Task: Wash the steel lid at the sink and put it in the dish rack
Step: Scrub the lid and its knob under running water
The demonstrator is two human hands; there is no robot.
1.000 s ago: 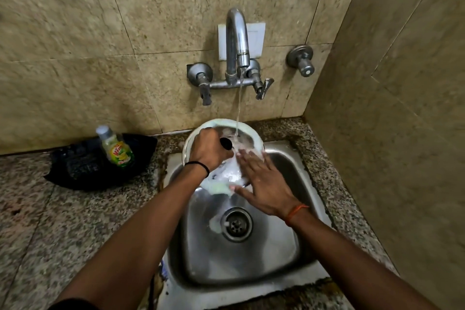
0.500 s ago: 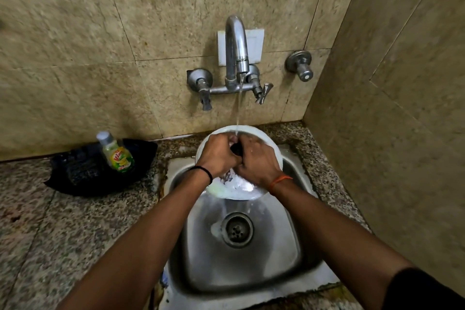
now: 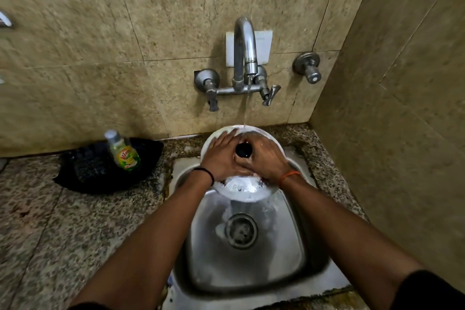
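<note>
Looking down, I see the lid (image 3: 242, 189) held over the back of the sink (image 3: 251, 264) under the tap's (image 3: 245, 53) stream. My left hand (image 3: 221, 158) lies flat, fingers together; my right hand (image 3: 266, 158) covers the rest, its fingertips hidden. Only the black knob (image 3: 243, 150) shows between them.

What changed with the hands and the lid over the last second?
The right hand, flat on the steel lid a second ago, closed in beside the black knob; the left hand's fingers spread flat on the lid. Water still runs from the tap; the soap bottle stayed put.
</note>
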